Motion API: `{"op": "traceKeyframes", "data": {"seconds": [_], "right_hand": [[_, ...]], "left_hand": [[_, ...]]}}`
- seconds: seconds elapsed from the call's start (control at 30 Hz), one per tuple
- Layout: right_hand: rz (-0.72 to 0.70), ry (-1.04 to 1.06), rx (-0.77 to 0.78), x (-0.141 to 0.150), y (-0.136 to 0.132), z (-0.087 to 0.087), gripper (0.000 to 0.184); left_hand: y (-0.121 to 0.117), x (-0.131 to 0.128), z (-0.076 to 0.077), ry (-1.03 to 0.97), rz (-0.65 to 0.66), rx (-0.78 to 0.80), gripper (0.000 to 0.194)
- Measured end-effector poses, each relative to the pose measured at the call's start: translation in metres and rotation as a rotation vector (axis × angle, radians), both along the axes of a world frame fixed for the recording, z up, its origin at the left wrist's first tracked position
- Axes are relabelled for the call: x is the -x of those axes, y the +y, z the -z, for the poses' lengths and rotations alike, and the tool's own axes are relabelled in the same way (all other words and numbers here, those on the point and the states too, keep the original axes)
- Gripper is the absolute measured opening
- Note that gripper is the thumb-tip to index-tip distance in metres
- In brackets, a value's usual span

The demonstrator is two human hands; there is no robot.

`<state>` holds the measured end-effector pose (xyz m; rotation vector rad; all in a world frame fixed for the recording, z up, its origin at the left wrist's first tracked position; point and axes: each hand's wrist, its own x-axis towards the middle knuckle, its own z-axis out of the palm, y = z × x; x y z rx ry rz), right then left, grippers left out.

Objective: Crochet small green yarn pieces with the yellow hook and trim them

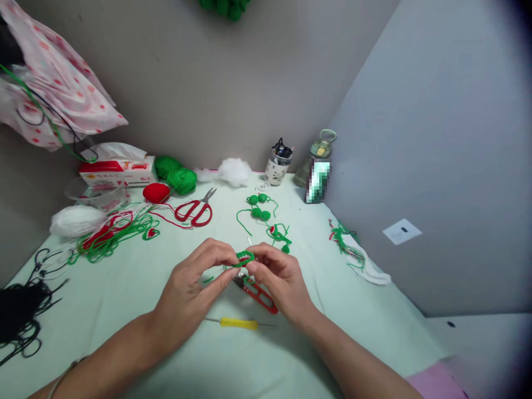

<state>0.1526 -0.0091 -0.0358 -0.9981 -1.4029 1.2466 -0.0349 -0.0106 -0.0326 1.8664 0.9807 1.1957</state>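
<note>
Between the fingertips of both hands is a small green crocheted piece (245, 256) with some red and white in its middle. My left hand (193, 280) pinches its left side, and my right hand (280, 277) pinches its right side. A thin, shiny sliver, perhaps a needle, shows by the right fingertips; I cannot make it out well. Under the hands lie red-handled thread snips (266, 302), partly hidden by the right hand. Nearer to me, a crochet hook (239, 323) with a yellow handle rests on the pale green cloth (266, 366).
Beyond my hands lie small green crocheted balls (261, 213) and red-handled scissors (195, 213). Green yarn (183, 180), a red ball (156, 193) and a tissue box (118, 172) stand back left. Tangled yarn (112, 235) lies left. A jar (277, 166) and a phone (318, 182) stand behind.
</note>
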Motion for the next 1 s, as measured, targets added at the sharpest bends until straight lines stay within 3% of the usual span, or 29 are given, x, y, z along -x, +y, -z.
{"op": "traceKeyframes", "data": {"seconds": [0.2, 0.33, 0.43, 0.6, 0.77, 0.87, 1.0], "right_hand": [[0.019, -0.001, -0.010, 0.000, -0.002, 0.000, 0.014], [-0.002, 0.034, 0.002, 0.002, -0.003, 0.000, 0.014], [-0.020, 0.094, 0.097, 0.002, -0.001, 0.000, 0.021], [-0.131, 0.253, 0.344, -0.001, 0.006, 0.003, 0.031], [-0.342, 0.327, 0.537, -0.002, 0.007, 0.006, 0.039], [-0.248, 0.201, 0.466, -0.002, 0.006, 0.006, 0.039], [-0.035, -0.006, 0.173, -0.005, 0.006, 0.002, 0.035]], "left_hand": [[-0.002, -0.004, -0.006, -0.196, -0.010, 0.318, 0.006], [-0.001, -0.003, -0.006, -0.236, -0.020, 0.421, 0.010], [-0.001, -0.003, -0.006, -0.264, -0.002, 0.469, 0.009], [0.003, 0.000, -0.005, -0.281, 0.081, 0.398, 0.034], [0.008, 0.006, -0.006, -0.081, 0.160, 0.247, 0.016], [0.008, 0.006, -0.007, -0.045, 0.079, 0.194, 0.007], [0.006, 0.003, -0.006, -0.033, 0.028, 0.261, 0.004]]}}
